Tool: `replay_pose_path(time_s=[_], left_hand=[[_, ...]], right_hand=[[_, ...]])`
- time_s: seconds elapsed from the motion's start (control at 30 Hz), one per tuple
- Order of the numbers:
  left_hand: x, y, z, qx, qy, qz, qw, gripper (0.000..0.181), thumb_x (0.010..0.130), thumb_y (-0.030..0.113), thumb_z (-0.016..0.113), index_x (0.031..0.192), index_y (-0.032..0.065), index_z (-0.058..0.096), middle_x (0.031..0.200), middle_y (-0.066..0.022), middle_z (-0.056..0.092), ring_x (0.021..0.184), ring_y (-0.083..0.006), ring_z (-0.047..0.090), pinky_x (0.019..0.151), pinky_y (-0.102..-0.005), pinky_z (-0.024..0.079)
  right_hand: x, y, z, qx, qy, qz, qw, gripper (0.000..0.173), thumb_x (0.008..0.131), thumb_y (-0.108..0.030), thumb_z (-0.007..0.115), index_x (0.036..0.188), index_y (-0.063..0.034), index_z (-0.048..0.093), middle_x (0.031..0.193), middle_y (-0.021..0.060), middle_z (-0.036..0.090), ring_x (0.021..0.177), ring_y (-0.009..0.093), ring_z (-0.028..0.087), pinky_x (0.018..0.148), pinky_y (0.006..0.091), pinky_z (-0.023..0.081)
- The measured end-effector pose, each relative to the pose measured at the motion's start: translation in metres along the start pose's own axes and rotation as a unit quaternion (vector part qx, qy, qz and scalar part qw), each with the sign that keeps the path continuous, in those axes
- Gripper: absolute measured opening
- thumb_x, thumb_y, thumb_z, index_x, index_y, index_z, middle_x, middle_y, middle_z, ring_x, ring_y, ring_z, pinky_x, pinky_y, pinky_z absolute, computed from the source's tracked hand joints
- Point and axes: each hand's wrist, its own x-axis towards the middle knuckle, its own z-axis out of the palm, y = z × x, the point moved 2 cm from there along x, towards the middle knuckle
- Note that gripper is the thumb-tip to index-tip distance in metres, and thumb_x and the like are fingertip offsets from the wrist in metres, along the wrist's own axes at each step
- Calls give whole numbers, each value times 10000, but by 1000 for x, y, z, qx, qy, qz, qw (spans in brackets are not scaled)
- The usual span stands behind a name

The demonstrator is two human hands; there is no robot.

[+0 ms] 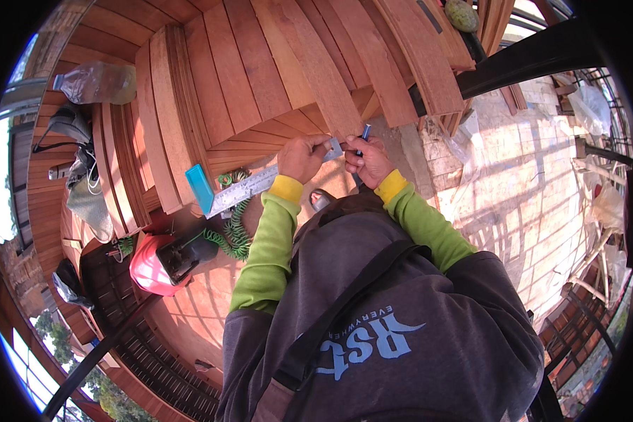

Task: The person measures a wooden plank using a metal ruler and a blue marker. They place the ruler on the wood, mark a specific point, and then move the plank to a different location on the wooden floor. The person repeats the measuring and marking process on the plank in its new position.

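Note:
My left hand (301, 158) pinches the end of the metal blade of a try square (245, 189). Its teal stock (199, 189) points away to the left, near the ends of stacked planks. The rest of the blade passes partly behind my fingers, and its holed tip (334, 150) shows between my hands. My right hand (372, 161) is closed around a blue pen or pencil (366, 132), held upright at the fingertips. Both hands are just below the end of a reddish wooden plank (340, 100); whether they touch it I cannot tell.
More planks (163, 116) lie stacked at left. A clear plastic jug (97, 83) and a bag (87, 174) rest beyond them. A green coiled hose (237, 232) lies near a red-and-black object (155, 264). A black metal beam (527, 55) crosses at upper right, by a green fruit (461, 16).

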Motion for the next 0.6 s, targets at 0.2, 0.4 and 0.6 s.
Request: replay_pose_path(time_s=[0.2,0.4,0.6], left_hand=[[0,-1,1,7,14,11,1000,251,810,282,614,1004,146,698,734,-132,654,673,-246,644,650,-336,477],[1,-4,2,6,16,15,1000,250,813,288,613,1000,145,699,718,-132,648,664,-248,640,641,-337,475],[1,-1,0,10,8,12,1000,245,819,282,611,1003,147,699,729,-130,653,672,-245,643,642,-333,473]], right_hand=[[-1,0,1,-4,4,-4,1000,155,866,-143,591,816,-3,548,726,59,547,455,73,383,445,272,354],[1,1,0,-3,2,0,1000,149,868,-138,589,815,-4,549,710,50,537,454,72,383,444,271,354],[1,1,0,7,-5,-4,1000,146,868,-136,593,815,-8,548,703,44,528,454,71,383,443,271,351]])
